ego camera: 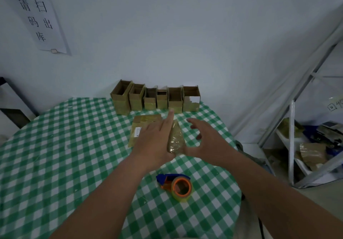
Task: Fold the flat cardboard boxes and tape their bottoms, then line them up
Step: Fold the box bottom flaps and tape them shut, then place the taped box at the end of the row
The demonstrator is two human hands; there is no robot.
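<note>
Flat taped cardboard box (175,138) between open hands (187,140)

Left hand (155,138) covers the middle of the flat box (143,127), so most of its face is hidden. Taped piece (175,138) right of that box: motion-blurred, near end tucked behind both hands, shape unclear. Right hand (206,142) blurred, contact with it can't be told. Label print on the flat box too small to read. Both forearms cut by bottom edge.
</note>
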